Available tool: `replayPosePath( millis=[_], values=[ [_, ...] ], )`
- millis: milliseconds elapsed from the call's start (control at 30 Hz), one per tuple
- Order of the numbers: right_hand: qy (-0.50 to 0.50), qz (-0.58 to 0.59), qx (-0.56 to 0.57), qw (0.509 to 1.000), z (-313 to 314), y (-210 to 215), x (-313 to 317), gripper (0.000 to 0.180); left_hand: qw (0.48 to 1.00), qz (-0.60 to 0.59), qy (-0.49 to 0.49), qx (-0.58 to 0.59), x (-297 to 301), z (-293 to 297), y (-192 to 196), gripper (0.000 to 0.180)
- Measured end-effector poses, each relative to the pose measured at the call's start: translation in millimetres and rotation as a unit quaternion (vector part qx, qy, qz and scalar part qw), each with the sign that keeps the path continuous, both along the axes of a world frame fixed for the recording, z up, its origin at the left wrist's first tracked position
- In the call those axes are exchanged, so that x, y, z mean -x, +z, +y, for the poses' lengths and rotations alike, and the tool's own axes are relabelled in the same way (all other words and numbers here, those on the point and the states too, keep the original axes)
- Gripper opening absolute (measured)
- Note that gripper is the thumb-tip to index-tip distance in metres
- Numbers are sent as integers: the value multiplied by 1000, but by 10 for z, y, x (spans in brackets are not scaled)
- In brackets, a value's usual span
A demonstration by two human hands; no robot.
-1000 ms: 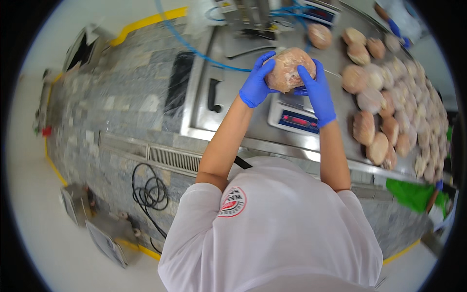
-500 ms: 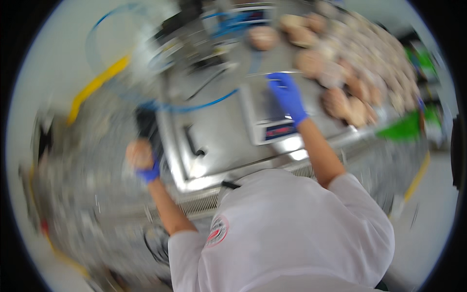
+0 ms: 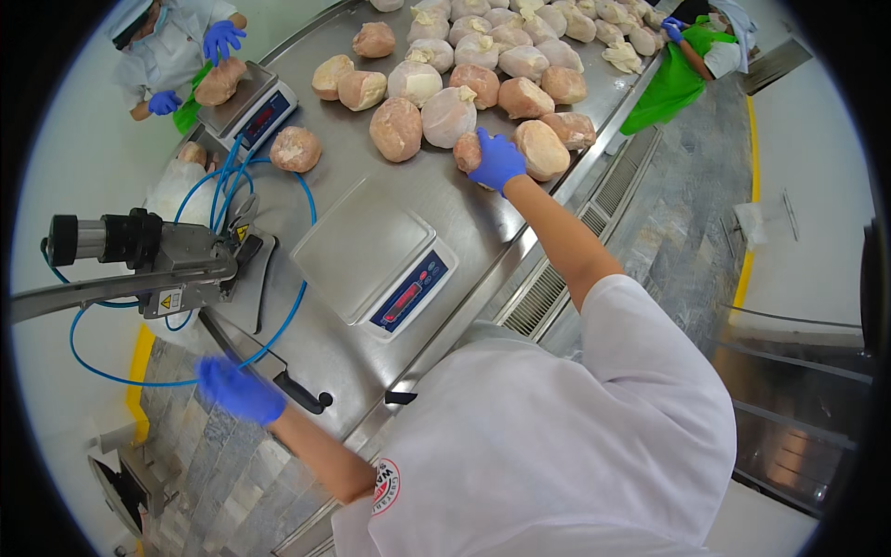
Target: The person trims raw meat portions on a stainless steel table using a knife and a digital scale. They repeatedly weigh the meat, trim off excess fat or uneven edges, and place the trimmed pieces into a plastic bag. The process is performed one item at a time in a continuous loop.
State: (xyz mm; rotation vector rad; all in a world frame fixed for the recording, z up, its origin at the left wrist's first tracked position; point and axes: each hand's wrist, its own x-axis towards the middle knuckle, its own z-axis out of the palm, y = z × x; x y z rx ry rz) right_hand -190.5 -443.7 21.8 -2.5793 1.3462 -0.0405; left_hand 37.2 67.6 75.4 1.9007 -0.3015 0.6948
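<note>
My right hand [image 3: 498, 161], in a blue glove, grips a small round lump of meat [image 3: 467, 152] at the near edge of the pile. Its fingers curl over the lump, hiding part of it. Beside it lie a larger pinkish lump [image 3: 541, 150] and a white-skinned one [image 3: 449, 117]. My left hand [image 3: 239, 390], also gloved, is out at the table's left corner, smeared by motion. Its fingers look stretched out, with no lump in them. Near it is a long knife's black handle [image 3: 302, 394]. A scale [image 3: 364, 243] with a bare steel plate sits between my hands.
A metal machine [image 3: 181, 260] with blue hoses [image 3: 306, 200] stands at the left. Far left, a co-worker's hand [image 3: 224, 41] is above a lump on a second scale [image 3: 251, 113]. Another person in a green apron [image 3: 670, 84] stands far right. Several lumps cover the table's far part.
The lump in my left hand is gone from it. My right hand has moved from above the scale to the pile and closed on a lump. The view has turned.
</note>
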Motion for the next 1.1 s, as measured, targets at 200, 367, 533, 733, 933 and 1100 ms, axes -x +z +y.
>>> replayPosePath(
  millis=[200, 367, 533, 733, 933, 1100],
  values=[
    [-69, -358, -327, 872, -380, -267, 152, 71, 782, 380, -476, 132, 1170, -2488, 247, 48],
    [30, -501, -623, 600, 485, 432, 16, 57, 808, 356, -453, 125, 1330, -2739, 189, 66],
    [181, -435, -519, 713, 1395, 469, -656, 58, 931, 216, -293, 19, 896, -2260, 30, 70],
    [279, -336, -433, 788, 1689, 469, -995, 62, 892, 331, -298, 84, 540, -1764, -126, 72],
    [225, -314, -401, 831, 1488, 777, -830, 60, 889, 354, -262, 127, 579, -1555, 312, 66],
    [228, -382, -380, 811, 1457, 820, -770, 64, 891, 354, -260, 113, 665, -1463, 406, 61]
  ],
)
